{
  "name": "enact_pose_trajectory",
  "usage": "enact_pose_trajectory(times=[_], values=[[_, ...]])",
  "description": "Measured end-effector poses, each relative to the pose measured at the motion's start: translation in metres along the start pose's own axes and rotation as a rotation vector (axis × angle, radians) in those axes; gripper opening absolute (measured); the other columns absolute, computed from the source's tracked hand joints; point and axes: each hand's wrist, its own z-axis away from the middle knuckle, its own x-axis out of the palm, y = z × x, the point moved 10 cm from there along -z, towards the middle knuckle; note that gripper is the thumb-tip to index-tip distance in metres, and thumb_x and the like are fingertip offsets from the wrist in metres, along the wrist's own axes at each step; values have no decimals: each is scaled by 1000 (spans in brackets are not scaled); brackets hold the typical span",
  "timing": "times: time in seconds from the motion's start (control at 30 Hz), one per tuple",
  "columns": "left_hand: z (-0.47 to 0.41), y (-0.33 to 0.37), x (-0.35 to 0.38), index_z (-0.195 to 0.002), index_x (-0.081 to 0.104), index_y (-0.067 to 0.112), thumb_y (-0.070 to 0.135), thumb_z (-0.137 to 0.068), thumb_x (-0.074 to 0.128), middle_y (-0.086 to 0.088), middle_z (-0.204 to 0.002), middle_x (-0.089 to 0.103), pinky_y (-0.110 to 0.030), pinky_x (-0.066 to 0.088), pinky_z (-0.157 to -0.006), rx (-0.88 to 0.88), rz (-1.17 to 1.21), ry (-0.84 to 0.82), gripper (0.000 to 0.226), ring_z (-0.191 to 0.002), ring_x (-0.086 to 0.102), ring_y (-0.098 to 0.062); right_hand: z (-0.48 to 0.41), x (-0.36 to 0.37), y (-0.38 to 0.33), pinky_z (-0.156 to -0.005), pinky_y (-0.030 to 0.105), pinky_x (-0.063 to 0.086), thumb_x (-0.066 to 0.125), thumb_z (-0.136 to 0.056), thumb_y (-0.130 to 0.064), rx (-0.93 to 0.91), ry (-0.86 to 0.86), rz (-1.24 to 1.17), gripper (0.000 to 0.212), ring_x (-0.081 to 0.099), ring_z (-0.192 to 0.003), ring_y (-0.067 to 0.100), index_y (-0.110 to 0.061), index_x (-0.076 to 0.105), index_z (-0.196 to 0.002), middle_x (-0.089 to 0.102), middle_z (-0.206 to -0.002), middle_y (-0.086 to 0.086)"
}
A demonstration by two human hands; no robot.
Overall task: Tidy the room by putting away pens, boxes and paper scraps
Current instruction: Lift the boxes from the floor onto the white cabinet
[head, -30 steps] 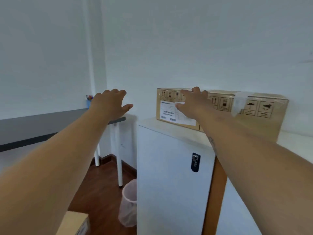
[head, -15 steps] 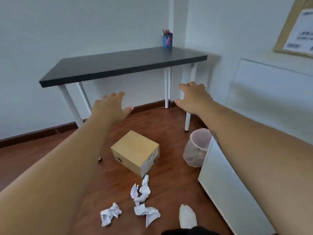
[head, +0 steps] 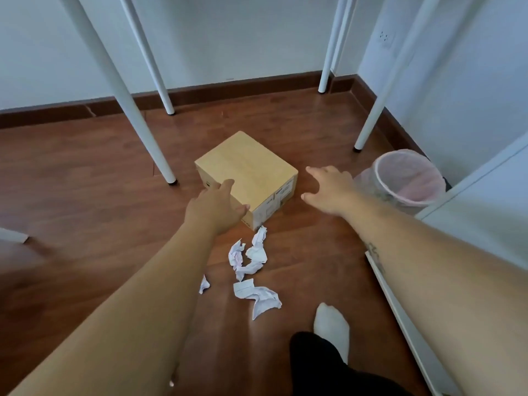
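A small cardboard box (head: pixel 251 170) lies on the wooden floor between the table legs. My left hand (head: pixel 217 208) is open at the box's near left corner, its fingers over the top edge. To the right of the box hovers my right hand (head: pixel 328 188), fingers spread, a short gap away from the box's side. Crumpled paper scraps (head: pixel 253 254) lie on the floor just in front of the box, with another scrap (head: pixel 258 295) nearer to me and a small piece (head: pixel 204 285) beside my left forearm.
A pink-lined waste bin (head: pixel 408 178) stands right of the box beside a white cabinet (head: pixel 474 212). White table legs (head: pixel 134 115) rise left and right of the box. My socked foot (head: pixel 333 330) is on the floor near the scraps.
My view dropped from the boxes on the cabinet down to the floor. Both hands moved down toward the floor box, the left one reaching its corner.
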Motion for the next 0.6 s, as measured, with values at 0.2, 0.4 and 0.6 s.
enact_pose_trajectory(times=[0.2, 0.4, 0.6], values=[[-35, -25, 71, -151, 24, 25, 52, -87, 57, -3, -154, 32, -47, 36, -103, -101, 100, -42, 76, -136, 33, -32, -72, 60, 1, -109, 46, 32, 55, -92, -45, -26, -74, -16, 69, 26, -139, 36, -30, 23, -151, 24, -157, 3], [-88, -34, 131, -153, 18, 25, 53, -85, 60, -6, -160, 19, -46, 32, -109, -147, 231, -77, 85, -141, 26, -35, -158, 99, 23, -112, 41, 30, 55, -90, -44, -14, -138, -74, 72, 30, -139, 36, -24, 24, -152, 25, -157, 8], [-138, -37, 186, -153, 10, 29, 58, -81, 64, -12, -162, -1, -48, 29, -110, -209, 152, -5, 94, -138, 22, -42, -236, 141, 43, -114, 40, 27, 58, -91, -40, 16, -134, -189, 73, 27, -142, 33, -21, 22, -152, 23, -157, 9]])
